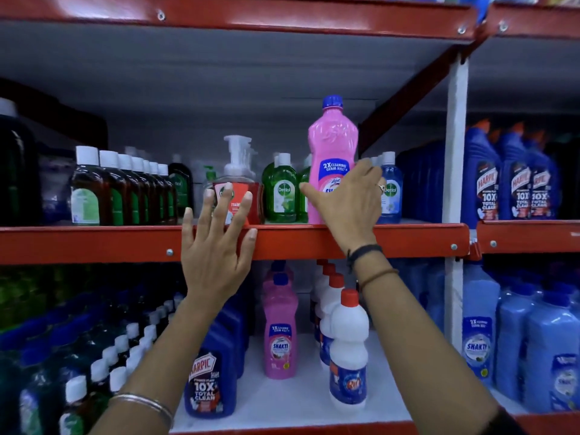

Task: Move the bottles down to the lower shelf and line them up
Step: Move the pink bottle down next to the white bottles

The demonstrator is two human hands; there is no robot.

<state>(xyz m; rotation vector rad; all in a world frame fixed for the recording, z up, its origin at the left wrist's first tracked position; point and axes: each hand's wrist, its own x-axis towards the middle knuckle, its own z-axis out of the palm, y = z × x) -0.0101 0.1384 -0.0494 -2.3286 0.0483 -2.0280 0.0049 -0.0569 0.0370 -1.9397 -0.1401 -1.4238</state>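
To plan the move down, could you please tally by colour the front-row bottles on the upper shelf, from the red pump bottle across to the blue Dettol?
Red pump bottle: 1
Green Dettol bottles: 2
Pink bottle: 1
Blue Dettol bottle: 1
Total: 5, not counting the rows behind.

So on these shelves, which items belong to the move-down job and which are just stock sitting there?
In the job:
- tall pink plastic bottle with blue cap, gripped by the right hand
- row of matching pink bottles on the lower shelf
- left hand, open

Just stock:
- green Dettol bottles
- brown bottles with white caps
- red foam pump dispenser
- blue Harpic bottles
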